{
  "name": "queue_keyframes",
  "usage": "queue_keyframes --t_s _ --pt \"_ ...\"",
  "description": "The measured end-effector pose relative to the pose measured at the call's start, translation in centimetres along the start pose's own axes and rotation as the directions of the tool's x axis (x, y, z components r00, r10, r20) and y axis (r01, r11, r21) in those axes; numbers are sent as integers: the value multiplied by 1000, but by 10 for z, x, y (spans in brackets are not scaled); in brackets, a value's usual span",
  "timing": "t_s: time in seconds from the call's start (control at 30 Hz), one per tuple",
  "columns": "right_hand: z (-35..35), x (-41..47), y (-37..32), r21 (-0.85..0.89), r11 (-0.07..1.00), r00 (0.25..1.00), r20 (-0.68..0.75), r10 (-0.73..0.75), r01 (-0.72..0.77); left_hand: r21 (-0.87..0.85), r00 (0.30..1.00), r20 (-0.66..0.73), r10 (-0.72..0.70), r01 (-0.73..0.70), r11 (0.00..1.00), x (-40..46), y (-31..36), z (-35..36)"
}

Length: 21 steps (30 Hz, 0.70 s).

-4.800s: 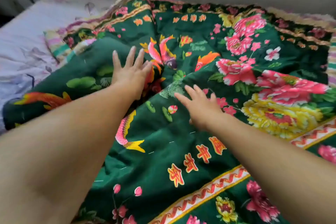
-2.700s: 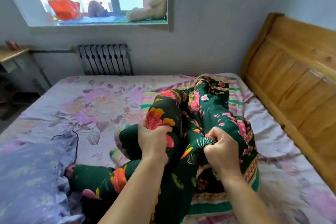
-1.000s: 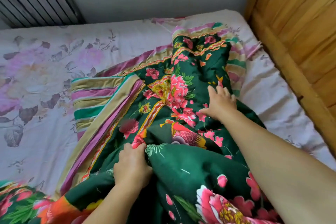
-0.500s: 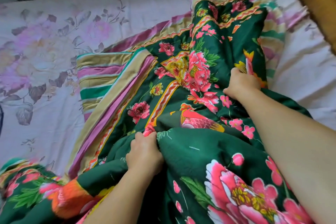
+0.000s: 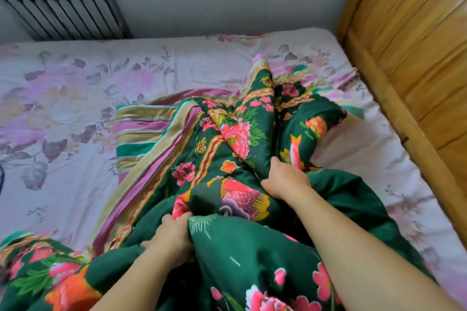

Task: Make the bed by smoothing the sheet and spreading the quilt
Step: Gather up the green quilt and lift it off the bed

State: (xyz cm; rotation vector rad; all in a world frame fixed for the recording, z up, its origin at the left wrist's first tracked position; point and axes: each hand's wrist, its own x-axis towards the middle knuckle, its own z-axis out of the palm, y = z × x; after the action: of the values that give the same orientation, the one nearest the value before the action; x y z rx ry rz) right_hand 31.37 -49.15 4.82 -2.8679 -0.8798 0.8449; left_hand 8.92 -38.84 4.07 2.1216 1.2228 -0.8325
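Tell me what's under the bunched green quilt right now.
The green quilt, gripped by the left hand and right hand, lies on the floral sheet, which shows all around it. Anything beneath the folds themselves is covered.

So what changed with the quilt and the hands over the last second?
The right hand, flat on the green floral quilt a second ago, now grips a fold, and the quilt's far end has bunched into ridges, drawn back from the headboard corner. The left hand keeps its grip on the near fold; the pink floral sheet lies unchanged.

One quilt (image 5: 227, 159), one sheet (image 5: 63, 108), two hands, seemingly one radiator (image 5: 63, 0), one headboard (image 5: 417, 45).
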Motion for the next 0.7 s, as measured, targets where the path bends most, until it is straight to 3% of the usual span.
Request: queue_keyframes --t_s 0.17,0.43,0.7 --pt "1 -76 -4 70 997 1000 -1 15 -15 116 996 -58 67 -60 991 -45 -29 11" --pt "16 -207 -17 135 984 991 -44 124 -118 -103 930 -329 165 -209 973 -122 -80 51" --pt "51 -360 -68 208 953 960 -125 250 -221 -75 868 -395 301 -357 931 -190 -156 68"
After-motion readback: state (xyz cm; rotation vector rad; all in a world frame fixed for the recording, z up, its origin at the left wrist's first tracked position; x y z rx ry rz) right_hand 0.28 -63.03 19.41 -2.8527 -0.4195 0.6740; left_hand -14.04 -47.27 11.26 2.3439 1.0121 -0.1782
